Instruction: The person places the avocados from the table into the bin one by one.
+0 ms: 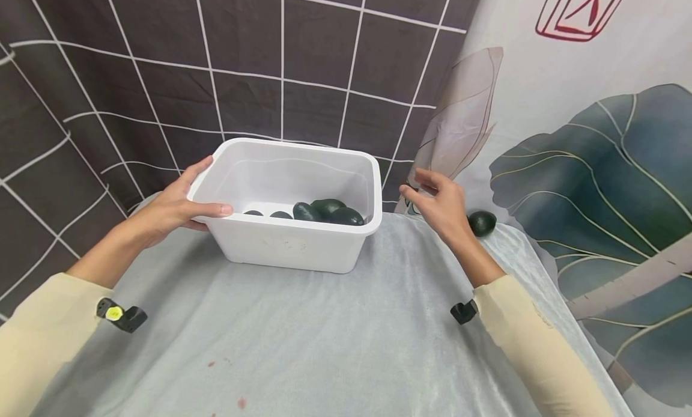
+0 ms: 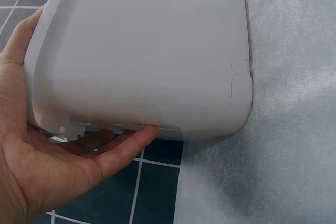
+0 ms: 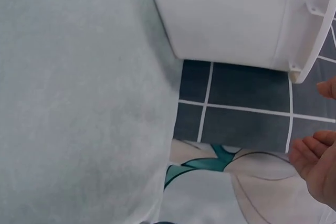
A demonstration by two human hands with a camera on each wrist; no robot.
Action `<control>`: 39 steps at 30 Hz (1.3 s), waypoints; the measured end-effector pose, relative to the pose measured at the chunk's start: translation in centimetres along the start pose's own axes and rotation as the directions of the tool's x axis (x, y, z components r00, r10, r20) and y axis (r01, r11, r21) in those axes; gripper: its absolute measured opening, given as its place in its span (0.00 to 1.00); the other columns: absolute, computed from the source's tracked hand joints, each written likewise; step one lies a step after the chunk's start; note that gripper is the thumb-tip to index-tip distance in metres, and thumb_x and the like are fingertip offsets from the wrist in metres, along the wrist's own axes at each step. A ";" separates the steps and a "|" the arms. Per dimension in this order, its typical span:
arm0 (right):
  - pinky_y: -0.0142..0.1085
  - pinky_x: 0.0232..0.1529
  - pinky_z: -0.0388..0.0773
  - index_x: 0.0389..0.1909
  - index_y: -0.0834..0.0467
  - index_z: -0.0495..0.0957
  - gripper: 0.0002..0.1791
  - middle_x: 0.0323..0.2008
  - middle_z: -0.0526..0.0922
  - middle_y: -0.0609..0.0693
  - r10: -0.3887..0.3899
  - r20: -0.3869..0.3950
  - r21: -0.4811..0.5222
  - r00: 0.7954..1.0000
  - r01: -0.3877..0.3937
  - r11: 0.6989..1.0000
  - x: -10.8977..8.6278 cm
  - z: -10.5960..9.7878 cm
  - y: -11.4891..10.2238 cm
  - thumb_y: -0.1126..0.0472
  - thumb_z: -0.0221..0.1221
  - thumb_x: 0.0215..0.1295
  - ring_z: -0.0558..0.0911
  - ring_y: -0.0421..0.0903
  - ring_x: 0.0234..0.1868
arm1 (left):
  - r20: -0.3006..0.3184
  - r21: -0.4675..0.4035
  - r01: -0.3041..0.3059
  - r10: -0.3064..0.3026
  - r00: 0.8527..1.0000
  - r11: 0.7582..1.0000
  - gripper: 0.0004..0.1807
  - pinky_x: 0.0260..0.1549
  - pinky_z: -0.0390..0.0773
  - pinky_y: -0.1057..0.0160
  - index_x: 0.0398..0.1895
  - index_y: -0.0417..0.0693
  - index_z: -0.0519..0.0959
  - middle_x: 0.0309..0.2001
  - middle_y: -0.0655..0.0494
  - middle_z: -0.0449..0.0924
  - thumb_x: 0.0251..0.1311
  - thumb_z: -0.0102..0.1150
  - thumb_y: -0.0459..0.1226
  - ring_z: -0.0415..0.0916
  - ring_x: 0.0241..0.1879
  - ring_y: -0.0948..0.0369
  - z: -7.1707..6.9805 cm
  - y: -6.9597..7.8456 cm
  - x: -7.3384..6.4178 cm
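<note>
A white plastic tub [image 1: 289, 243] stands on the cloth-covered table, with several dark green avocados [image 1: 348, 217] in its bottom. My left hand [image 1: 175, 205] grips the tub's left end, thumb over the front rim. In the left wrist view, its fingers [image 2: 123, 153] curl under the rim along that end. My right hand [image 1: 440, 203] is in the air to the right of the tub, apart from it. Its thumb and fingers are bent loosely with a gap between them, and no held thing shows. Another avocado [image 1: 482, 223] lies beside the right wrist, partly covered by it.
Pale blue-grey cloth [image 1: 303, 339] covers the table, with a few small reddish spots near the front. A dark gridded curtain [image 1: 319, 44] hangs behind the tub. To the right hangs a sheet with large leaf prints [image 1: 605, 176].
</note>
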State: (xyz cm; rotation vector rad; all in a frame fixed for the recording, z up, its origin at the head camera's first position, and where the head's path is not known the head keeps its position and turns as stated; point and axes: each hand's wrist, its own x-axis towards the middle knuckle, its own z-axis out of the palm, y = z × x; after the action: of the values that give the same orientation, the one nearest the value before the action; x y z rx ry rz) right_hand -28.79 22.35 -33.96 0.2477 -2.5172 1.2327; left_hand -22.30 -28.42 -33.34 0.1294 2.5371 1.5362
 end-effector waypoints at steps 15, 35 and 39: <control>0.52 0.76 0.81 0.72 0.63 0.84 0.34 0.68 0.88 0.63 0.040 -0.007 -0.060 0.999 -0.040 0.997 -1.1 -1.4 2.4 0.47 0.74 0.72 0.86 0.63 0.72 | 0.000 -0.003 0.008 -0.008 1.000 1.000 0.68 0.62 0.85 0.30 0.95 0.68 0.29 0.91 0.33 0.48 0.71 0.73 0.42 0.62 0.81 0.36 0.0 -0.1 -0.1; 0.54 0.75 0.81 0.76 0.62 0.81 0.38 0.70 0.87 0.63 0.140 -0.006 -0.154 0.990 -0.139 0.978 -2.1 -3.5 4.8 0.42 0.71 0.75 0.86 0.64 0.71 | 0.001 -0.001 0.000 0.000 1.000 1.000 0.67 0.62 0.84 0.29 0.96 0.68 0.29 0.91 0.33 0.47 0.71 0.72 0.42 0.61 0.81 0.36 0.0 -0.1 0.0; 0.57 0.73 0.81 0.75 0.63 0.81 0.38 0.69 0.88 0.63 0.151 -0.024 -0.169 0.988 -0.153 0.974 -2.4 -3.8 5.5 0.42 0.71 0.75 0.87 0.65 0.70 | 0.003 -0.004 0.001 -0.001 1.000 1.000 0.67 0.62 0.84 0.28 0.95 0.68 0.29 0.91 0.33 0.47 0.71 0.72 0.42 0.61 0.81 0.36 0.0 0.0 0.0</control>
State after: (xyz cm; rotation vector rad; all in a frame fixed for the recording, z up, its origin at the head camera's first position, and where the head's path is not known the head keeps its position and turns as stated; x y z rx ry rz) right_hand -27.35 28.73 -36.68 0.0070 -2.6547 1.0590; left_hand -22.28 -28.43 -33.35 0.1300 2.5318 1.5390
